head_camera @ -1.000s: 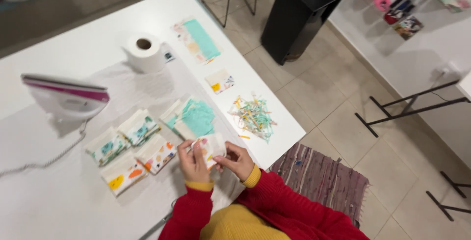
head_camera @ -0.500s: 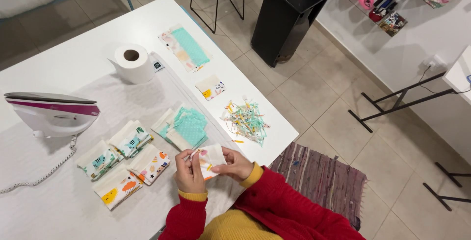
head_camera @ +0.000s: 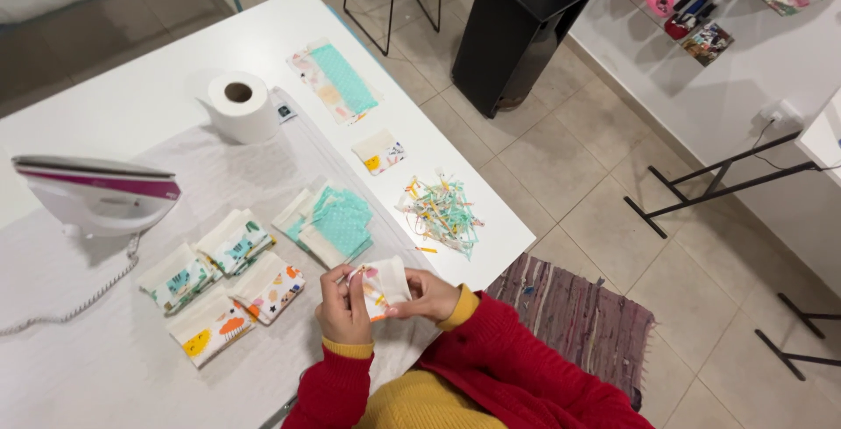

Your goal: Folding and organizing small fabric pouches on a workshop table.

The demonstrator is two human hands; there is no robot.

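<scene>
Both hands, left hand (head_camera: 343, 306) and right hand (head_camera: 427, 296), are pinching a small printed fabric pouch (head_camera: 384, 283) with closed fingers above the table (head_camera: 131, 105), beside the teal fabric stack (head_camera: 331, 223).

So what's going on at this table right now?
A person in red sleeves holds a small fabric pouch in both hands, left hand and right hand, over the edge of a white table. Four finished printed pouches lie to the left, near an upright iron. A stack of teal fabric pieces, a heap of trimmings and a paper roll lie farther out.
</scene>
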